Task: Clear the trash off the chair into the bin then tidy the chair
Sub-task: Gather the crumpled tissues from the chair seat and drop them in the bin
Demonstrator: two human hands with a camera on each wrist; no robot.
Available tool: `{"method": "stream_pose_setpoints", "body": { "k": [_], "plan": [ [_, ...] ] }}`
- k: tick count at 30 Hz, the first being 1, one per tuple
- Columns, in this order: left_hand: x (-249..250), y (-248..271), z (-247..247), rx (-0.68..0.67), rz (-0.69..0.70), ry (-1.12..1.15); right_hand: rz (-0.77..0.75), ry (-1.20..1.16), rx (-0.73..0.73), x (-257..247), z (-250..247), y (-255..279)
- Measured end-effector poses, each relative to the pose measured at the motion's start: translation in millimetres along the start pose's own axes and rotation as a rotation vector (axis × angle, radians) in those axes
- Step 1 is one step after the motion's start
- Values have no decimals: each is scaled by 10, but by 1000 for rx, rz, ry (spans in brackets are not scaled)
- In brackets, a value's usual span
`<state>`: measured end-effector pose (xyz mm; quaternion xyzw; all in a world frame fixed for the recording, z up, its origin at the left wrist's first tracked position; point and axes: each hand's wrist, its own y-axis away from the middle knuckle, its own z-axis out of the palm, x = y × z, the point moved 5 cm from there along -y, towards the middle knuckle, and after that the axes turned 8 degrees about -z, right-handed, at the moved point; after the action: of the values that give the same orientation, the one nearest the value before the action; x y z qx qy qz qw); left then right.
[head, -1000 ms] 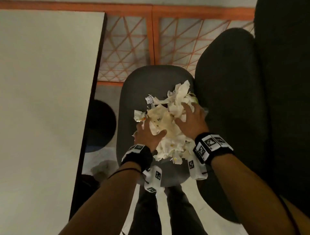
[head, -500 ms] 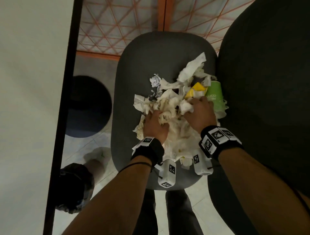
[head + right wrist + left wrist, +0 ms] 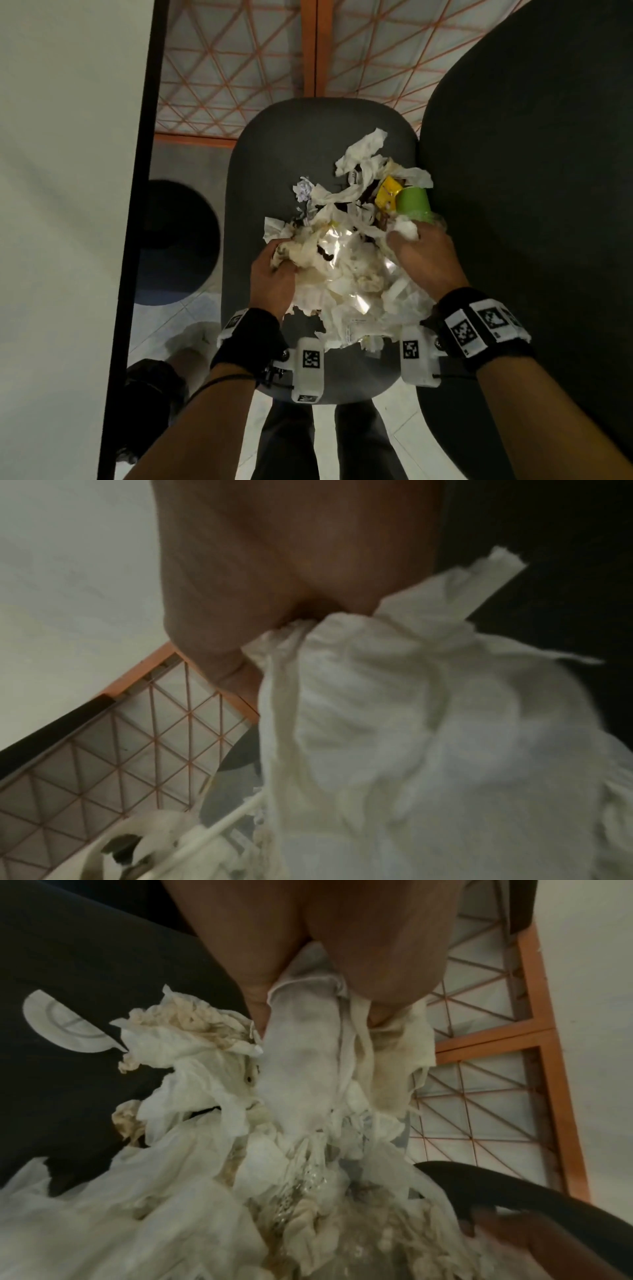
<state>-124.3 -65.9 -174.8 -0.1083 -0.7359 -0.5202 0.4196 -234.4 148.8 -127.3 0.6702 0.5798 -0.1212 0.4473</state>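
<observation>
A heap of trash (image 3: pixel 346 270) lies on the grey rounded chair seat (image 3: pixel 274 164): crumpled white tissues, clear plastic wrap, a yellow packet (image 3: pixel 387 193) and a green paper cup (image 3: pixel 412 204) on its side. My left hand (image 3: pixel 274 270) grips stained tissue at the heap's left edge; the left wrist view shows tissue (image 3: pixel 301 1064) pinched between thumb and fingers. At the heap's right side, just below the cup, my right hand (image 3: pixel 418 250) holds a wad of tissue (image 3: pixel 394 710). The fingertips are buried in paper.
A large dark upholstered back or cushion (image 3: pixel 531 222) stands right of the seat. On the left runs a white table (image 3: pixel 61 205) with a black edge. A dark round object (image 3: pixel 178 240) sits on the floor under it. A white lid piece (image 3: pixel 65 1023) lies on dark fabric.
The view has closed in on the seat. The bunch once gathered tight between my hands now spreads wider, my hands are further apart, and the green cup and yellow packet show.
</observation>
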Motion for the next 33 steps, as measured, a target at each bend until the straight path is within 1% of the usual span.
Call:
{"method": "stream_pose_setpoints", "body": {
  "k": [1,4,7,8,10,11,12,14,17,19,21,23,24,25,28,30,31,32,33],
  "plan": [
    [-4,28,1,6,-17,22,37,-44,1,23,8,45],
    [-27,130,15,0,-60,59,-11,38,91,78,-57,105],
    [-9,218,83,-86,-63,15,-36,64,148,113,-98,135],
    [-3,231,115,-123,-73,-8,-58,67,149,115,-98,143],
    [26,257,203,-200,-111,-41,-159,85,147,71,-103,161],
    [33,264,245,-224,-129,-67,-202,79,147,60,-100,165],
    [30,261,276,-222,-146,-102,-213,64,149,67,-102,171],
    [27,228,309,-188,-187,-141,-166,16,160,102,-132,186],
    [54,249,367,-211,-212,-125,-42,-20,156,197,-199,203],
    [95,309,420,-244,-192,-125,60,-31,79,272,-206,237],
    [136,376,467,-270,-154,-106,154,-108,-54,315,-146,322],
    [123,403,489,-284,-162,-60,175,-191,-168,306,-82,428],
    [115,403,484,-281,-162,-47,172,-230,-182,270,-83,484],
    [130,409,485,-281,-155,-30,170,-259,-158,228,-121,531],
    [184,408,470,-282,-159,41,200,-319,11,163,-351,612],
    [210,419,461,-307,-167,78,217,-370,73,104,-492,664],
    [214,425,457,-319,-169,91,222,-388,76,60,-547,694],
    [224,434,452,-319,-168,100,223,-407,51,26,-575,724],
    [238,450,445,-312,-157,113,221,-421,-5,-12,-575,758]
  ]
}}
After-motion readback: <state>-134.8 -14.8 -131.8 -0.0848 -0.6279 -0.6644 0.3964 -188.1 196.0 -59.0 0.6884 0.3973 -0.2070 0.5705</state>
